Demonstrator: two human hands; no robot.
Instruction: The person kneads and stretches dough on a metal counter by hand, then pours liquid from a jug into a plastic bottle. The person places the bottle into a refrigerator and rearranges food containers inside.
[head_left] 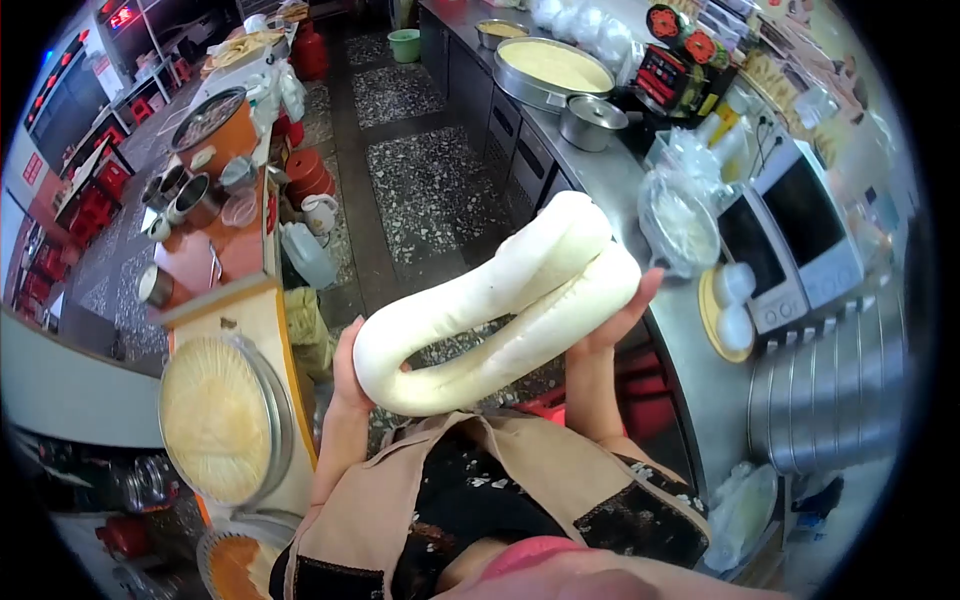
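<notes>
A thick loop of pale, smooth dough (475, 292) hangs in the air in front of my body, stretched into a long oval with a narrow gap in the middle. Around its left end curls my left hand (349, 368), its fingers partly hidden behind the dough. My right hand (617, 325) grips the other end from below, with fingertips showing at the right edge. The right end is raised higher than the left. Terrazzo floor shows through the gap.
On the left counter stand a plastic-covered round pan (215, 425) and an orange pot (215, 125). The right steel counter (690, 375) holds a wide round pan (550, 75), a lidded pot (592, 122), a bagged bowl (682, 230), microwaves (800, 240) and stacked metal pans (830, 385).
</notes>
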